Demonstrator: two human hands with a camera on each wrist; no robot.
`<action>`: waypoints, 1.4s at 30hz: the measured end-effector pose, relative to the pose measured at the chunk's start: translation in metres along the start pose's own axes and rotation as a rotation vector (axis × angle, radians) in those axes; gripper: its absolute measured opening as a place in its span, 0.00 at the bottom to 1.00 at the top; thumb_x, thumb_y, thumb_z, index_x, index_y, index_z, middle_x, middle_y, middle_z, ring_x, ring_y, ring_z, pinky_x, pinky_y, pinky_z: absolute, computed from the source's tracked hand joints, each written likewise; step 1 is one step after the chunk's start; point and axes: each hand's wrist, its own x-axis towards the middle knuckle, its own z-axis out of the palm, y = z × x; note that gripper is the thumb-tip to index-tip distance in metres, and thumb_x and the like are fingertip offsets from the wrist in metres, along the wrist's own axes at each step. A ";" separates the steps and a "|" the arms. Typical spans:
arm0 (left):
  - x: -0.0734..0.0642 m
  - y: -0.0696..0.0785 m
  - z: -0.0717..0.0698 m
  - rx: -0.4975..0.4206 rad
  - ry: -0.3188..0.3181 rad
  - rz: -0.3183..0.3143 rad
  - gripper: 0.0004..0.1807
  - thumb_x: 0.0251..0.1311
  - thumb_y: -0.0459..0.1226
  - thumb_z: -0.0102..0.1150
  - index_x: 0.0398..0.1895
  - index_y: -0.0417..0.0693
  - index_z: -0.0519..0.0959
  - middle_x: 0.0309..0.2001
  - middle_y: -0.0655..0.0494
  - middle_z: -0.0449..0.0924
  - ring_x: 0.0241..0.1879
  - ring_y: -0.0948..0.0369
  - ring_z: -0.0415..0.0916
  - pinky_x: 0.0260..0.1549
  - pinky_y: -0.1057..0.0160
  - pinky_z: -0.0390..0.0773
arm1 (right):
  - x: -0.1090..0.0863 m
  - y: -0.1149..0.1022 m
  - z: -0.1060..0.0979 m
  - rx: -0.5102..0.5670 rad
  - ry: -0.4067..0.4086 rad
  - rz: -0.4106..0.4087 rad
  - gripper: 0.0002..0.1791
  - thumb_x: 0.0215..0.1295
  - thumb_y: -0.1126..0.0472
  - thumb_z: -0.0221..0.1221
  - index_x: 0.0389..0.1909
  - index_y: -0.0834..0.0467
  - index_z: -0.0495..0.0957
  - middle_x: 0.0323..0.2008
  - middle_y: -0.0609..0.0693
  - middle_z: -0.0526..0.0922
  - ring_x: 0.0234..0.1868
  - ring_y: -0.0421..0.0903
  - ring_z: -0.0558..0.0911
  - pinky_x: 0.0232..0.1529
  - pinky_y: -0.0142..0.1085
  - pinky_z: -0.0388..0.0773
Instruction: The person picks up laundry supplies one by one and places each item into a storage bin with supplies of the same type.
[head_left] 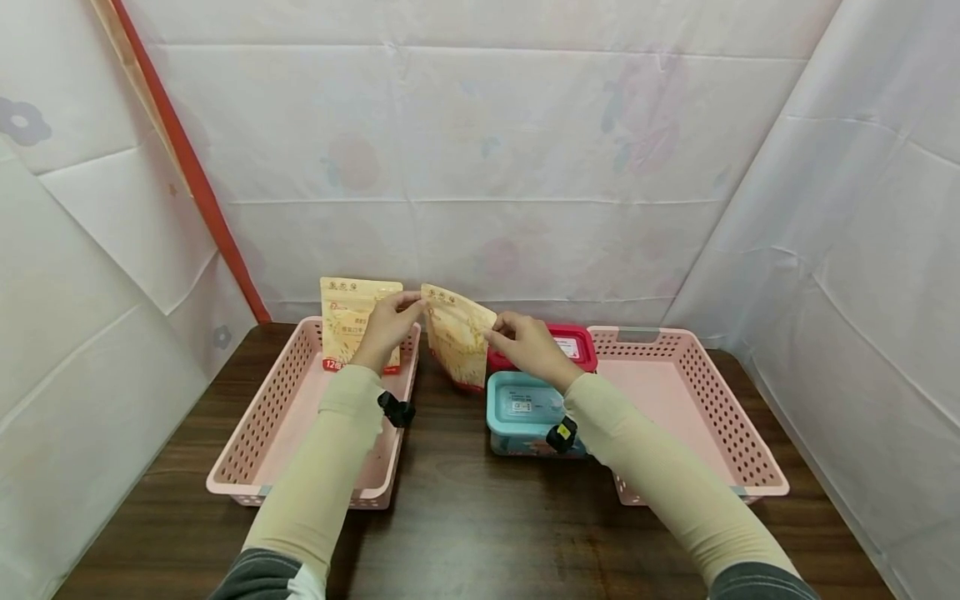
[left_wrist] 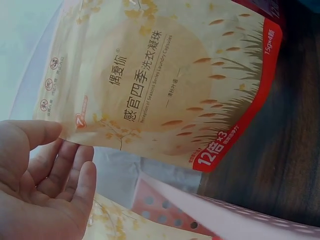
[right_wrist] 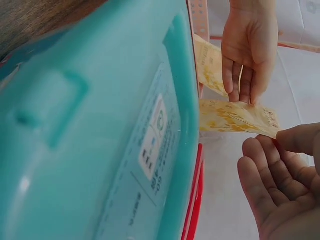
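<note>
Between my two hands hangs a yellow laundry capsule pouch with a red bottom band, over the table beside the left basket. My left hand pinches its upper left corner between thumb and fingertip; the left wrist view shows the pouch's printed front close up. At the opposite upper corner, my right hand pinches the edge with thumb and forefinger, the other fingers loosely bent. A second yellow pouch stands upright in the pink left basket, partly behind my left hand.
A teal-lidded box sits below my right hand, with a red-lidded box behind it. To the right lies another pink basket. Patterned white sheeting closes off the back and sides of the dark wooden table.
</note>
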 end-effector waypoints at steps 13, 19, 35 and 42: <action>0.001 0.012 -0.001 -0.033 0.043 0.058 0.24 0.73 0.46 0.55 0.66 0.44 0.75 0.57 0.46 0.75 0.60 0.49 0.70 0.59 0.46 0.72 | -0.001 -0.005 -0.003 0.113 0.119 -0.061 0.09 0.75 0.55 0.58 0.41 0.57 0.79 0.38 0.53 0.84 0.44 0.57 0.83 0.37 0.40 0.80; -0.002 0.019 -0.001 -0.043 0.052 0.087 0.23 0.74 0.46 0.55 0.65 0.44 0.76 0.55 0.46 0.75 0.59 0.48 0.71 0.58 0.50 0.73 | -0.002 -0.005 -0.004 0.169 0.161 -0.101 0.09 0.74 0.55 0.58 0.41 0.58 0.78 0.38 0.53 0.83 0.45 0.57 0.84 0.44 0.42 0.82; -0.008 0.035 -0.001 -0.074 0.100 0.141 0.23 0.71 0.46 0.58 0.63 0.45 0.78 0.52 0.51 0.77 0.54 0.53 0.73 0.48 0.62 0.74 | -0.014 -0.023 -0.009 0.276 0.197 -0.163 0.11 0.76 0.59 0.57 0.44 0.64 0.78 0.40 0.61 0.81 0.42 0.55 0.81 0.46 0.43 0.81; -0.010 0.037 -0.001 -0.113 0.116 0.156 0.21 0.70 0.45 0.60 0.62 0.45 0.79 0.49 0.53 0.77 0.53 0.51 0.73 0.43 0.65 0.75 | -0.018 -0.031 -0.012 0.305 0.200 -0.188 0.11 0.76 0.64 0.55 0.45 0.71 0.76 0.40 0.68 0.79 0.42 0.63 0.79 0.47 0.44 0.82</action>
